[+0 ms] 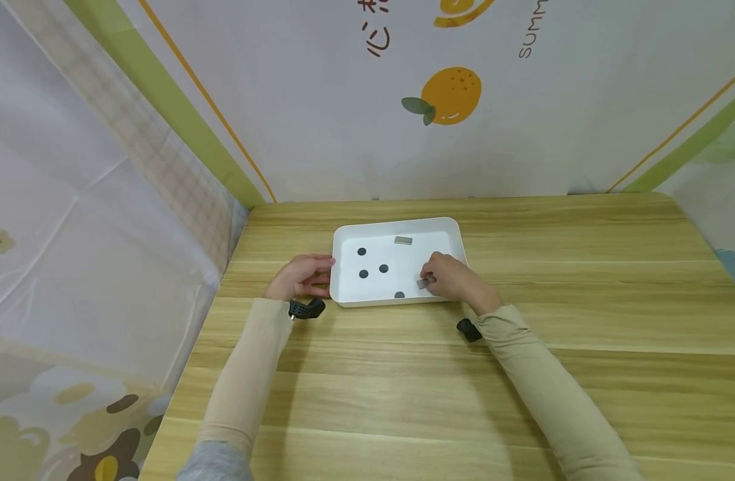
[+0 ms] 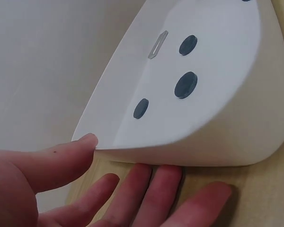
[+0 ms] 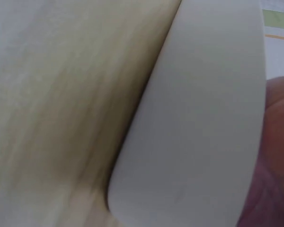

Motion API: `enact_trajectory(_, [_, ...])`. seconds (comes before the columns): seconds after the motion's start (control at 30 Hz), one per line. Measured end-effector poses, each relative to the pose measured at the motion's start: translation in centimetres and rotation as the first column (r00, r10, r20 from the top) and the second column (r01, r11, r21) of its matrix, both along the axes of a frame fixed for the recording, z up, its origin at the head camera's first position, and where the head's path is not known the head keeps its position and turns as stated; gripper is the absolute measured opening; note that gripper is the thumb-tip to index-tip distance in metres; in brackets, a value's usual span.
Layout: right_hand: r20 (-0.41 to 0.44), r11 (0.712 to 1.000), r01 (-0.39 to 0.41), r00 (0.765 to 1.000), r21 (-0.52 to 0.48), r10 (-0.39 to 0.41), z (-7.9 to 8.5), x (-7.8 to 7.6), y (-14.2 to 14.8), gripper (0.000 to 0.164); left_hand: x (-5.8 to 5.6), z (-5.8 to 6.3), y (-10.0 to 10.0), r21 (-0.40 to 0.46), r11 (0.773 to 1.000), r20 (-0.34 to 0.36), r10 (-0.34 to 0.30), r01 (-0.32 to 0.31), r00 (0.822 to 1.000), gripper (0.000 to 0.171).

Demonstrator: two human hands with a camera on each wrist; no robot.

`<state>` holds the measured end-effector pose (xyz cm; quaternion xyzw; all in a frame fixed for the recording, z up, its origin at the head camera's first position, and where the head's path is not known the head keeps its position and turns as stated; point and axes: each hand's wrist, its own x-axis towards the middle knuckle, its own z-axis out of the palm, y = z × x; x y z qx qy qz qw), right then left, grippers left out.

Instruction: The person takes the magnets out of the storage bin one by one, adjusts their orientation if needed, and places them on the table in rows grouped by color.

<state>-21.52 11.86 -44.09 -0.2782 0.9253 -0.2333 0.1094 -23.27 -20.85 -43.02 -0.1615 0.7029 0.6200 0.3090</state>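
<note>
A shallow white tray [image 1: 397,300] sits on the wooden table with several small dark round discs [image 1: 383,268] inside. One flat silver rectangular piece [image 1: 403,240] lies near its far wall. My right hand [image 1: 454,277] reaches over the near right part of the tray, and its curled fingers pinch a second silver rectangular piece [image 1: 423,284]. The tray's wall [image 3: 194,118] hides most of that hand in the right wrist view. At the tray's left end is my left hand [image 1: 301,275]. Its thumb touches the rim and its loosely extended fingers [image 2: 168,189] rest against the outer wall.
The wooden table [image 1: 373,387] extends around the tray on all sides. Behind it hangs a white printed cloth [image 1: 343,133], with another cloth [image 1: 103,267] along the left. Black wrist devices [image 1: 307,308] are worn on both arms.
</note>
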Motion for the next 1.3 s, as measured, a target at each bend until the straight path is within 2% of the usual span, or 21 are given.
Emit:
enact_trajectory(0.2, [0.004, 0.999, 0.023, 1.0, 0.038, -0.023, -0.19, 0.02, -0.29, 0.015, -0.25, -0.25, -0.1, 0.022, 1.0, 0.014, 0.02, -0.02, 1.0, 0.052])
enact_trajectory(0.43, [0.024, 0.999, 0.027, 0.999, 0.043, -0.028, -0.18, -0.36, -0.14, 0.007, -0.56, -0.38, -0.12, 0.035, 0.999, 0.017, 0.01, -0.011, 1.0, 0.051])
enact_trajectory(0.7, [0.037, 1.0, 0.004, 0.999, 0.02, -0.005, -0.18, -0.43, -0.05, 0.011, -0.56, -0.29, -0.22, 0.034, 0.999, 0.01, 0.001, -0.001, 1.0, 0.051])
enact_trajectory(0.87, [0.019, 0.999, -0.012, 1.0, 0.032, 0.011, -0.16, -0.42, -0.02, 0.007, -0.52, -0.34, -0.32, 0.035, 0.999, 0.01, 0.01, -0.01, 1.0, 0.05])
enact_trajectory(1.3, [0.047, 0.999, 0.017, 0.999, 0.046, -0.019, -0.12, -0.18, -0.1, 0.003, -0.39, -0.68, -0.48, 0.04, 0.999, 0.01, 0.016, -0.017, 1.0, 0.049])
